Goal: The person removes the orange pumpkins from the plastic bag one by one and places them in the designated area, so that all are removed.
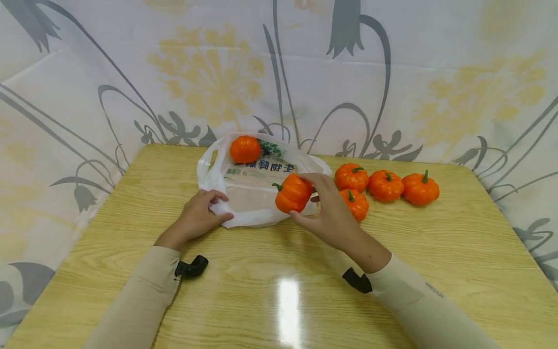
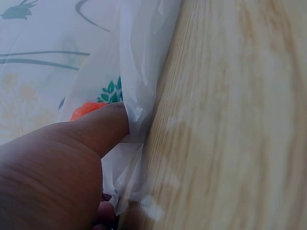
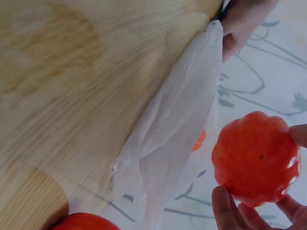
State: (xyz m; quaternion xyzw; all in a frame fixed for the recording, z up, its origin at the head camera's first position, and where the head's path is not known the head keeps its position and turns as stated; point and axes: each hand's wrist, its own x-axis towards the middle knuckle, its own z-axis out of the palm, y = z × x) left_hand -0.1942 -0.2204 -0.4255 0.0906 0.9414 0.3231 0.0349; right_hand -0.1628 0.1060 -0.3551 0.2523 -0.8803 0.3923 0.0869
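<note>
A white plastic bag (image 1: pixel 257 219) lies on its side, its mouth spread toward me. My left hand (image 1: pixel 198 215) pinches the near left part of its rim, and the left wrist view shows the thumb (image 2: pixel 108 124) over the white film. One small orange pumpkin (image 1: pixel 245 149) sits inside at the back left. My right hand (image 1: pixel 333 213) grips another toy-like pumpkin (image 1: pixel 293 194) between thumb and fingers, its green stem pointing left. This pumpkin overlaps the right side of the bag's mouth, and its ribbed underside faces the right wrist camera.
Several more orange pumpkins stand right of the bag: one (image 1: pixel 350 177) behind my right hand, one (image 1: pixel 355 205) partly hidden by it, and others (image 1: pixel 386 185) further right. The wooden table (image 1: pixel 244 291) ends at a flower-patterned cloth (image 1: pixel 305 87) behind. Dark camera mounts sit at both wrists.
</note>
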